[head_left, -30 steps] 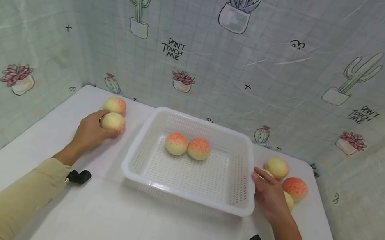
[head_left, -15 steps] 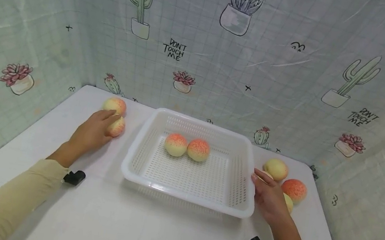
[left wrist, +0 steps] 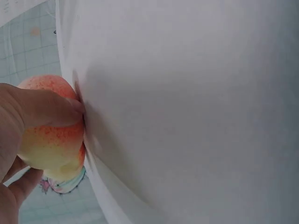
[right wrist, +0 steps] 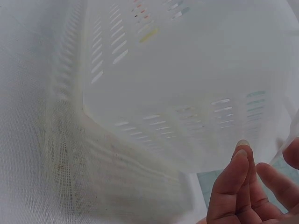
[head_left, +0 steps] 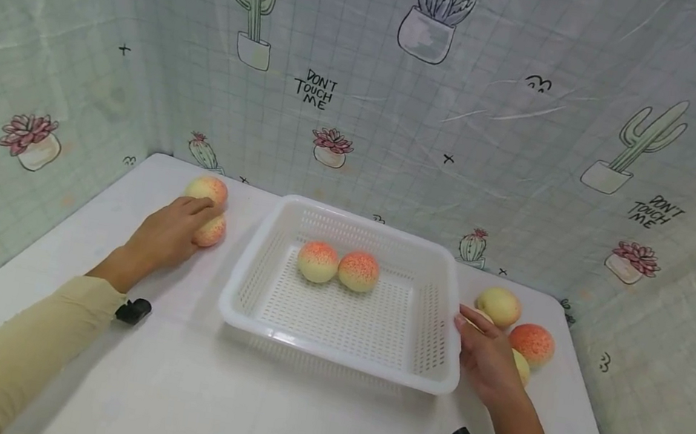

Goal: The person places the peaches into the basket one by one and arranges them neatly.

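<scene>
At the left, my left hand (head_left: 166, 235) reaches over a yellow-and-red peach (head_left: 211, 231), with thumb and fingers on either side of it. The left wrist view shows the thumb lying across this peach (left wrist: 51, 140). A second peach (head_left: 207, 188) sits just behind it. My right hand (head_left: 489, 358) holds the right rim of a white plastic basket (head_left: 336, 361); in the right wrist view its curled fingers (right wrist: 229, 186) are at the basket's slotted outer wall (right wrist: 187, 84). Two peaches, one (head_left: 317, 263) beside the other (head_left: 358, 271), lie inside the basket.
Several more peaches lie right of the basket, among them a yellow one (head_left: 500, 306) and a red one (head_left: 532, 344), partly behind the right hand. A white cloth covers the table (head_left: 291, 418). Patterned curtains (head_left: 365, 100) enclose the back and sides.
My left hand has shifted over the nearer peach, covering more of it, with its fingers closing round it. The right hand and the basket have stayed in place.
</scene>
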Demonstrator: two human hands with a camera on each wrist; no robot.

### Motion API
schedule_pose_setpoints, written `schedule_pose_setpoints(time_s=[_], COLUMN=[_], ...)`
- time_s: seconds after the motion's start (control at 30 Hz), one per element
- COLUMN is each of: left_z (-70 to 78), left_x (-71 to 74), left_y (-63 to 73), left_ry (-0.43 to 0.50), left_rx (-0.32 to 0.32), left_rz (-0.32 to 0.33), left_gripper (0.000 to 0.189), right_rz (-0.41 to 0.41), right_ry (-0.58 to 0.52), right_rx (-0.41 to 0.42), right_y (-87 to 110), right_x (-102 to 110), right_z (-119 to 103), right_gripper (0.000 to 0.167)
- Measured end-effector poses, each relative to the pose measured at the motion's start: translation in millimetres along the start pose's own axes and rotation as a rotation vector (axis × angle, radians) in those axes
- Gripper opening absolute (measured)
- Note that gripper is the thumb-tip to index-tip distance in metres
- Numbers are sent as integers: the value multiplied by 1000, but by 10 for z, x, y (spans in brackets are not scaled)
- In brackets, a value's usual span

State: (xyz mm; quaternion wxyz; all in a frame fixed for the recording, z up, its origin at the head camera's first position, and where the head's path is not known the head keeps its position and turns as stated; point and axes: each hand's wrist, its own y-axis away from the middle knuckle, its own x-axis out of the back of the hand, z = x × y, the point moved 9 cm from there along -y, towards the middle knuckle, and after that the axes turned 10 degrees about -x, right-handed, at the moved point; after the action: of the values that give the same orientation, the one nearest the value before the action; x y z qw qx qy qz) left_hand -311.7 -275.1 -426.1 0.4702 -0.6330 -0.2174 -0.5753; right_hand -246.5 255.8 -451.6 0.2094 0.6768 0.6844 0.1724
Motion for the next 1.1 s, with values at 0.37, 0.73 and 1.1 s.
schedule_pose_setpoints(time_s=[0.37, 0.73, 1.1], left_z=[-92, -61, 118], left_x=[31, 171, 449], left_y=[85, 101, 31], left_ry=[94, 170, 161], left_rx=[58, 84, 13], left_rz=[11, 46, 151], left_gripper=[67, 68, 67], right_rz=[-9, 0, 1], right_ry=[7, 17, 18], right_rx=[2, -2, -1], right_y=[9, 2, 16], right_x=[-15, 7, -3], right_z=[-7, 1, -13], right_gripper=[56, 58, 60])
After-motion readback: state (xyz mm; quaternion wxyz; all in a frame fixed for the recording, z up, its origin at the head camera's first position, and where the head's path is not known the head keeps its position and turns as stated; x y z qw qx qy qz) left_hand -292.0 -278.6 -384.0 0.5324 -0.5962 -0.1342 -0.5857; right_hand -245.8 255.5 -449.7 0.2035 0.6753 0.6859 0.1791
